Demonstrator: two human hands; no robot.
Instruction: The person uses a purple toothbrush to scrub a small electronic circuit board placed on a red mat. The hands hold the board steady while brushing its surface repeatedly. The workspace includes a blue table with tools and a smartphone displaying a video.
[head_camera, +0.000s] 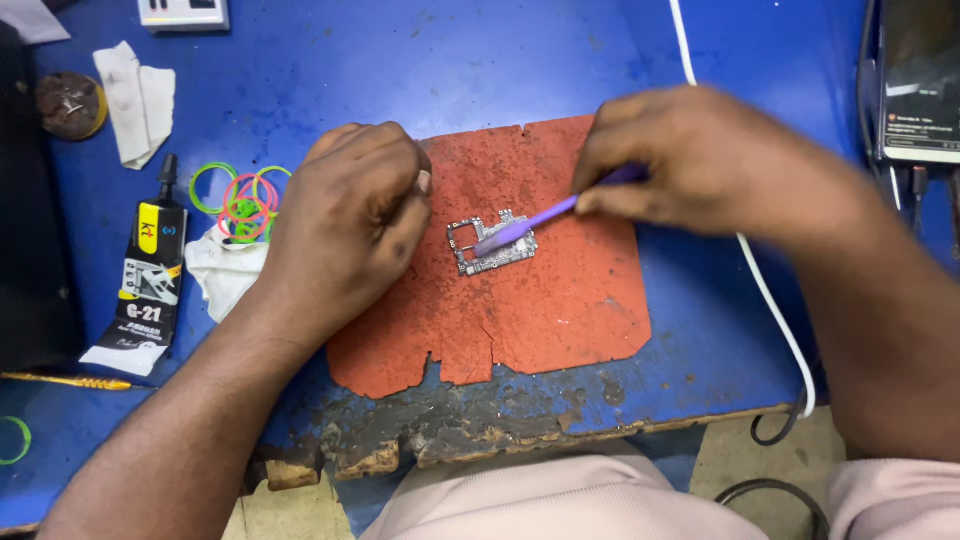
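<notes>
A small circuit board (478, 250) lies on a worn red mat (560, 300) at the middle of the blue bench. My right hand (700, 160) grips a purple brush (535, 222) whose tip rests on the board. My left hand (350, 220) is curled into a loose fist, resting on the mat's left edge just beside the board, with nothing visible in it.
A black glue tube (150, 280), coloured rubber bands (240, 200) and white rags (135, 100) lie at the left. A phone (920, 80) sits at the far right, a white cable (770, 300) runs past the mat. The bench's front edge (480, 440) is chipped and burnt.
</notes>
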